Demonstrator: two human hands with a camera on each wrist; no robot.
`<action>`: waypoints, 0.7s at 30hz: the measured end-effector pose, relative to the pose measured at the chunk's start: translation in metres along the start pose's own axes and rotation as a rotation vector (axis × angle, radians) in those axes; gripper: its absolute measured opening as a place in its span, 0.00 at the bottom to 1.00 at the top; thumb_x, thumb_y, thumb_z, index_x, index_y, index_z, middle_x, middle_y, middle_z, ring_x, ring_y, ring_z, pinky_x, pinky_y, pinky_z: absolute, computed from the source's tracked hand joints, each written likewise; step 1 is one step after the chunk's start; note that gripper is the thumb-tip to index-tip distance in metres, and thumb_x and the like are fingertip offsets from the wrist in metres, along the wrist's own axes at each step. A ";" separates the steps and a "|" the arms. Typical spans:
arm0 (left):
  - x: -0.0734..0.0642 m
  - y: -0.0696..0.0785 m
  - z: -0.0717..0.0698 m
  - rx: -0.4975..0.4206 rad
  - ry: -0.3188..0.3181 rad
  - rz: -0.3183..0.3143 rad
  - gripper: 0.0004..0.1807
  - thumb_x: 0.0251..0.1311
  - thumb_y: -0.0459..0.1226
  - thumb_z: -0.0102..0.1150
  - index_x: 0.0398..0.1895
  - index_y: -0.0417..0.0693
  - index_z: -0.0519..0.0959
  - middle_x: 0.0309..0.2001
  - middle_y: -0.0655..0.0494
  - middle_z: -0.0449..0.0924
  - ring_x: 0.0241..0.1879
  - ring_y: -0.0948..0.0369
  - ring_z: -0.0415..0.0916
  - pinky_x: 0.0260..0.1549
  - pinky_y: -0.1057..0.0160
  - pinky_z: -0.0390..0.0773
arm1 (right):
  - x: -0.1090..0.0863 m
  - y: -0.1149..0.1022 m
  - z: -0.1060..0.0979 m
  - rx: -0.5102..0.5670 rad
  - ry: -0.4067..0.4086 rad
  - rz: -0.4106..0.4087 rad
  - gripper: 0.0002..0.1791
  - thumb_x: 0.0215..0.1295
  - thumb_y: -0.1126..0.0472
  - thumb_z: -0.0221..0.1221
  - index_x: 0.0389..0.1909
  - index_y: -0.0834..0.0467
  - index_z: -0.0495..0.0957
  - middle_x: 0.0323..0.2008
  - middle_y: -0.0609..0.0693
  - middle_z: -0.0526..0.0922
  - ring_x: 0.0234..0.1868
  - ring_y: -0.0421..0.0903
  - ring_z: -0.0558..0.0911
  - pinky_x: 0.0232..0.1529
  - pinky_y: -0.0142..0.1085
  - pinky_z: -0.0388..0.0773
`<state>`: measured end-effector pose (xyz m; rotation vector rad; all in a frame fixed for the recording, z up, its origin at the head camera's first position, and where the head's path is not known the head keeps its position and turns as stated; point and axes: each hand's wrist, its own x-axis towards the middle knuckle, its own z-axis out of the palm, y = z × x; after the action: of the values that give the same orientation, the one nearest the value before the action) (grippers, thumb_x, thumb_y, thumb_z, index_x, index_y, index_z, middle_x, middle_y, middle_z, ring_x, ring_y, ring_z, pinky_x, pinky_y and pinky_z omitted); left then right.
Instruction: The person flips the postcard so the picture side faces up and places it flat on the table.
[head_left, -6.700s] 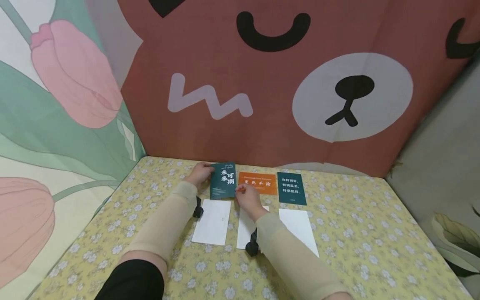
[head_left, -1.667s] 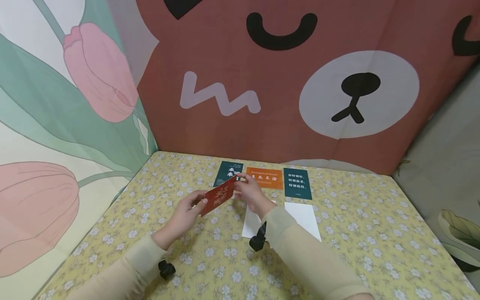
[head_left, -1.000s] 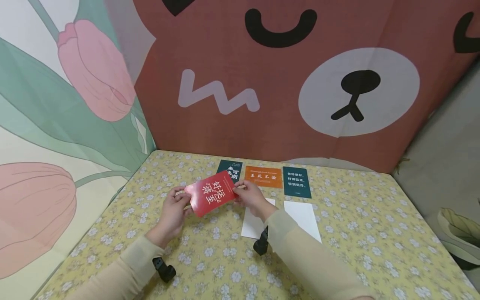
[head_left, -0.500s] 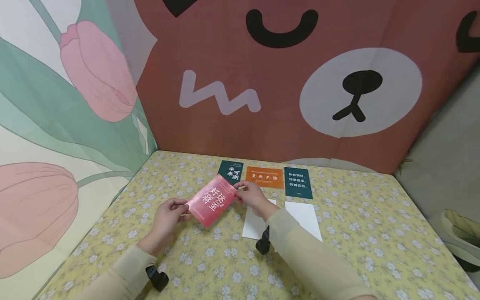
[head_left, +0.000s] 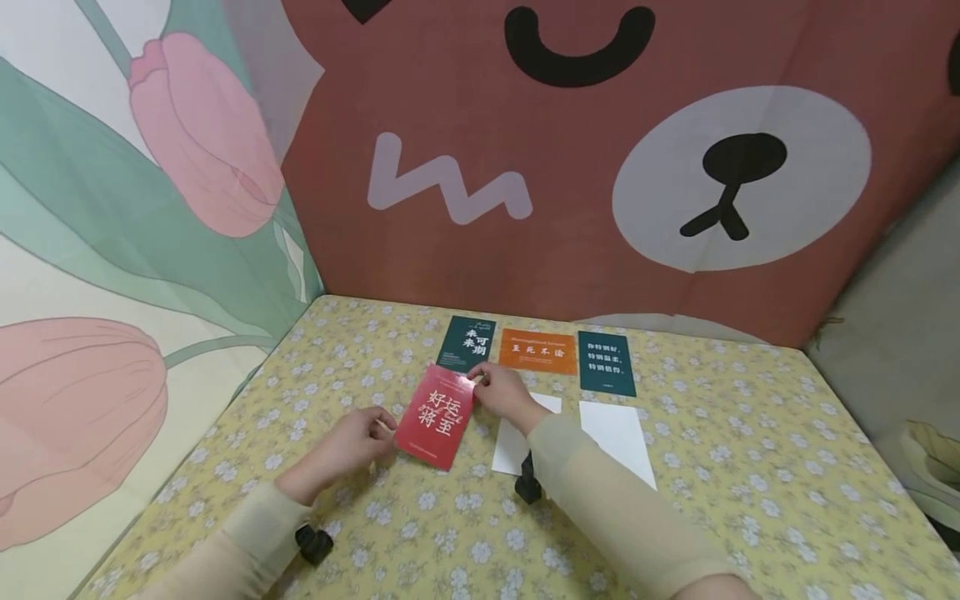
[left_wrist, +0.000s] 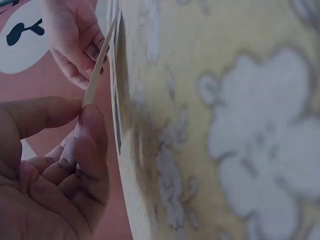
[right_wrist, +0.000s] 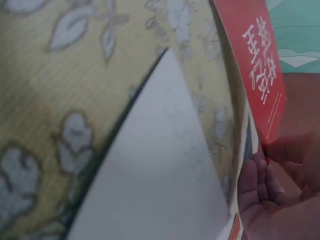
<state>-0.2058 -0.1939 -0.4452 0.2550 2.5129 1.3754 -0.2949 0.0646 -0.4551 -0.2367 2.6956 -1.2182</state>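
A red card (head_left: 435, 419) with white lettering is held face up and slightly slanted, low over the tablecloth. My left hand (head_left: 351, 443) pinches its lower left edge between thumb and finger, seen edge-on in the left wrist view. At the upper right corner my right hand (head_left: 504, 392) pinches the same card, its grip showing clearly in the right wrist view. Just behind lies a dark green card (head_left: 465, 343) with white characters. Beside it are an orange card (head_left: 537, 352) and another dark green card (head_left: 606, 363), forming a back row.
Two white card backs lie in front of that row: one white card (head_left: 510, 446) partly under my right forearm, the other white card (head_left: 617, 437) farther right. A flowered cloth (head_left: 735, 467) covers the table. Behind its far edge hangs a brown bear backdrop (head_left: 450, 267).
Earlier both hands were at the left green card, and three white cards lay in front. The leftmost white one is gone. The red card, tilted between my hands, has turned more upright and come lower.
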 end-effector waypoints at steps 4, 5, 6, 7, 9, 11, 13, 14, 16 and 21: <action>0.003 -0.001 0.003 0.052 -0.032 0.014 0.10 0.64 0.28 0.59 0.48 0.36 0.78 0.27 0.51 0.79 0.19 0.61 0.67 0.21 0.61 0.71 | 0.004 0.001 0.002 -0.069 -0.011 0.001 0.10 0.75 0.65 0.57 0.51 0.57 0.82 0.38 0.50 0.82 0.37 0.46 0.79 0.36 0.38 0.78; 0.003 -0.001 0.004 0.067 -0.031 0.015 0.10 0.63 0.27 0.59 0.47 0.37 0.78 0.27 0.52 0.78 0.20 0.61 0.67 0.21 0.61 0.72 | 0.005 0.001 0.003 -0.084 -0.012 -0.004 0.09 0.74 0.65 0.58 0.51 0.57 0.82 0.38 0.51 0.82 0.38 0.46 0.80 0.37 0.38 0.79; 0.004 -0.001 0.005 0.084 -0.030 0.014 0.10 0.62 0.26 0.59 0.46 0.37 0.78 0.27 0.53 0.78 0.21 0.61 0.68 0.22 0.61 0.72 | 0.006 0.001 0.004 -0.095 -0.015 -0.008 0.09 0.74 0.65 0.58 0.51 0.58 0.83 0.39 0.51 0.83 0.39 0.47 0.81 0.39 0.39 0.79; 0.005 -0.001 0.006 0.098 -0.029 0.009 0.09 0.61 0.26 0.59 0.44 0.38 0.79 0.27 0.53 0.78 0.21 0.61 0.69 0.22 0.61 0.73 | 0.007 0.001 0.005 -0.106 -0.018 -0.013 0.09 0.74 0.65 0.58 0.51 0.58 0.83 0.40 0.52 0.83 0.40 0.47 0.81 0.40 0.40 0.80; 0.006 0.000 0.008 0.120 -0.031 -0.009 0.07 0.60 0.26 0.60 0.41 0.39 0.79 0.26 0.54 0.78 0.22 0.60 0.70 0.22 0.62 0.73 | 0.009 0.000 0.007 -0.125 -0.024 -0.022 0.09 0.74 0.65 0.59 0.50 0.58 0.83 0.42 0.52 0.84 0.43 0.48 0.82 0.43 0.41 0.81; 0.008 0.001 0.009 0.142 -0.039 -0.026 0.06 0.58 0.25 0.61 0.38 0.40 0.79 0.25 0.53 0.77 0.21 0.60 0.70 0.22 0.63 0.73 | 0.010 -0.001 0.009 -0.137 -0.027 -0.017 0.09 0.73 0.65 0.59 0.50 0.59 0.83 0.43 0.53 0.85 0.45 0.48 0.83 0.46 0.42 0.81; 0.009 0.003 0.010 0.162 -0.056 -0.038 0.05 0.58 0.25 0.63 0.36 0.41 0.79 0.24 0.53 0.77 0.21 0.61 0.70 0.21 0.63 0.73 | 0.011 -0.001 0.011 -0.149 -0.023 -0.008 0.08 0.73 0.65 0.60 0.49 0.59 0.83 0.43 0.53 0.85 0.44 0.48 0.82 0.46 0.42 0.81; 0.009 0.003 0.011 0.176 -0.062 -0.040 0.05 0.58 0.25 0.63 0.35 0.41 0.79 0.24 0.54 0.77 0.21 0.61 0.70 0.22 0.63 0.72 | 0.012 -0.001 0.012 -0.160 -0.019 -0.007 0.08 0.72 0.64 0.61 0.48 0.59 0.83 0.43 0.52 0.85 0.43 0.47 0.82 0.46 0.42 0.81; 0.011 0.004 0.011 0.198 -0.072 -0.046 0.06 0.58 0.25 0.64 0.34 0.42 0.79 0.24 0.54 0.77 0.21 0.61 0.70 0.22 0.64 0.72 | 0.012 -0.001 0.014 -0.176 -0.009 -0.006 0.07 0.72 0.64 0.61 0.47 0.60 0.83 0.42 0.52 0.85 0.42 0.47 0.81 0.45 0.42 0.81; 0.013 0.004 0.011 0.216 -0.056 -0.066 0.06 0.58 0.25 0.63 0.33 0.43 0.79 0.24 0.54 0.76 0.21 0.61 0.69 0.22 0.64 0.71 | 0.012 -0.002 0.015 -0.186 0.001 -0.025 0.09 0.72 0.64 0.61 0.49 0.62 0.83 0.43 0.53 0.85 0.42 0.47 0.81 0.47 0.43 0.81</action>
<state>-0.2146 -0.1793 -0.4497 0.2457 2.5990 1.0577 -0.3029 0.0501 -0.4645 -0.2944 2.8164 -0.9732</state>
